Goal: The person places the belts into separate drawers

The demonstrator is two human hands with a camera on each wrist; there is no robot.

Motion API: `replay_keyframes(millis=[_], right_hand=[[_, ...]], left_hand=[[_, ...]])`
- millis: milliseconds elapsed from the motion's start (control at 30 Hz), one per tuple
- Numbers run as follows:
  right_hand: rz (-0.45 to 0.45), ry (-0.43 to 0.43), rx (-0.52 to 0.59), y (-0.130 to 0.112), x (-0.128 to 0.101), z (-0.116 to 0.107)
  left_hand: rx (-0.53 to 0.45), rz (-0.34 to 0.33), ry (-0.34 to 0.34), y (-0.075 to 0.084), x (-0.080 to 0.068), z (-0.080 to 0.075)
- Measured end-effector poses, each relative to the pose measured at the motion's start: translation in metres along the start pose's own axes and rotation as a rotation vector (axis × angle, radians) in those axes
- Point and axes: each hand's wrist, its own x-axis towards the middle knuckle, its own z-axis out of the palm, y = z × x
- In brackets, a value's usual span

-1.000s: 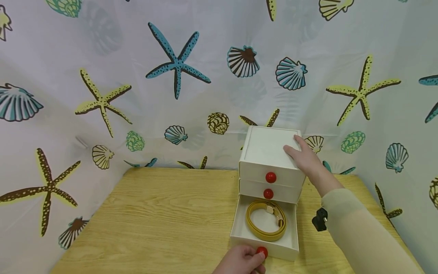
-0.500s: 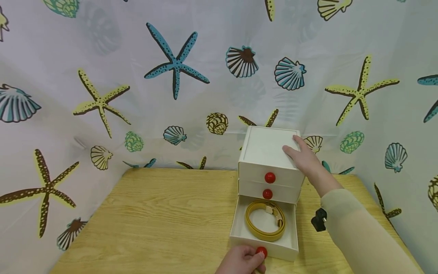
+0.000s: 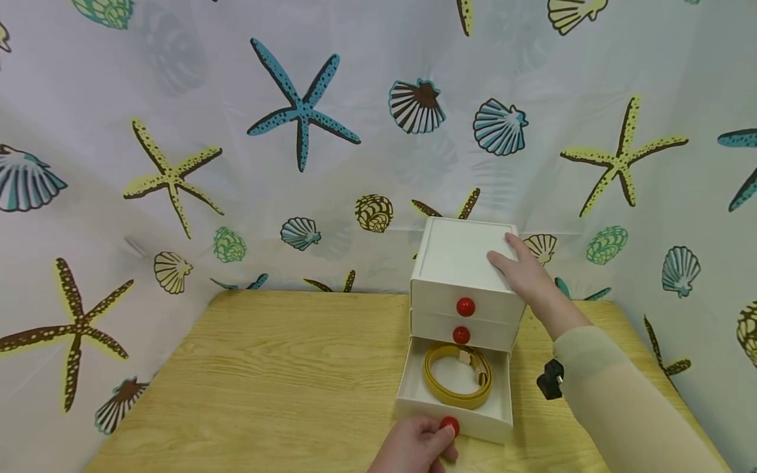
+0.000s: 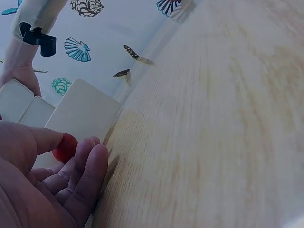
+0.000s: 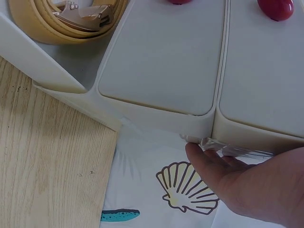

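A white chest of drawers [image 3: 467,253] with red knobs stands on the table, its bottom drawer [image 3: 408,381] pulled out. Inside that drawer lies a coiled mustard-yellow belt [image 3: 457,399] with a gold buckle, seen close in the right wrist view [image 5: 80,18]. My left hand [image 3: 414,443] pinches the drawer's red knob [image 3: 450,426] between thumb and fingers; the left wrist view shows the thumb on the knob [image 4: 65,148]. My right hand [image 3: 523,269] rests over the chest's upper right edge, thumb on top and fingers fairly straight along the side [image 5: 213,166].
The wooden table [image 3: 284,381] stretches out to the left of the chest. A white curtain [image 3: 367,164] with starfish and shell prints hangs behind it and along both sides. The upper two drawers, such as the top drawer [image 3: 432,295], are closed.
The bottom drawer has slid slightly inward, with the belt in it and my left hand on its knob. My right hand stays in place on the chest.
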Motion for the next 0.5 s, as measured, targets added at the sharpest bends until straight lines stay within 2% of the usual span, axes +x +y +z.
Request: replay_keyframes(millis=[167,400,500], right_hand=[[0.002,0.003,-0.002,0.0007,0.0,0.0006],[0.005,0.021,-0.001,-0.0058,-0.0082,0.0039],[-0.003,0.014,-0.008,-0.0056,-0.0077,0.0036]], left_hand=[[-0.015,0.03,0.001,0.002,0.0015,-0.0014],[-0.058,0.106,-0.001,0.0026,0.0059,-0.0001],[-0.067,0.111,-0.006,0.005,0.007,0.0007]])
